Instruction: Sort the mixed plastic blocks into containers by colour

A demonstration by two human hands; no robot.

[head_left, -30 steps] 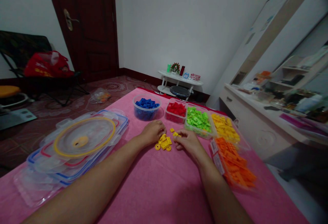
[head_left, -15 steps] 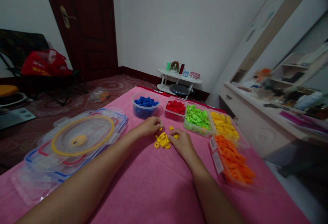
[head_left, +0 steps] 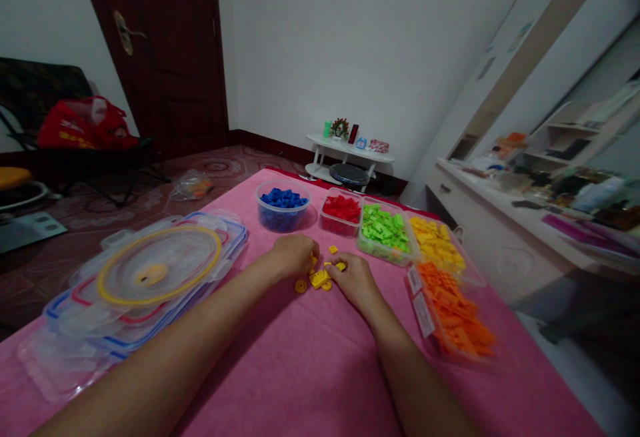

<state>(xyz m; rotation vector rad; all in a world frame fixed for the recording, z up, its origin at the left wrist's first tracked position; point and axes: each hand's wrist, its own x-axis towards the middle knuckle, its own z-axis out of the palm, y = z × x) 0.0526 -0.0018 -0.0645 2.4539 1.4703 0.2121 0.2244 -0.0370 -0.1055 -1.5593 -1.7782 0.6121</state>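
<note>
My left hand (head_left: pixel 296 255) is curled down over the left side of a small heap of yellow building bricks (head_left: pixel 319 279), with a bit of yellow showing at its fingertips. Its fingers partly hide the pieces below. On the heap's right side, my right hand (head_left: pixel 354 278) has its thumb and fingers closed around a yellow building brick (head_left: pixel 341 266). A round yellow piece (head_left: pixel 301 286) lies flat on the pink cloth just below my left hand. One loose yellow brick (head_left: pixel 333 249) sits beyond the heap, between the two hands.
Behind the hands stand tubs of blue bricks (head_left: pixel 283 199), red bricks (head_left: pixel 341 208), green bricks (head_left: pixel 384 226) and yellow bricks (head_left: pixel 436 243). A tub of orange bricks (head_left: pixel 456 310) is at the right. Stacked clear lids (head_left: pixel 160 270) lie at the left on the pink cloth (head_left: pixel 300 370).
My left hand has come down and nearer onto the left side of the yellow heap, covering pieces that showed before. The right hand stays almost in place with its brick.
</note>
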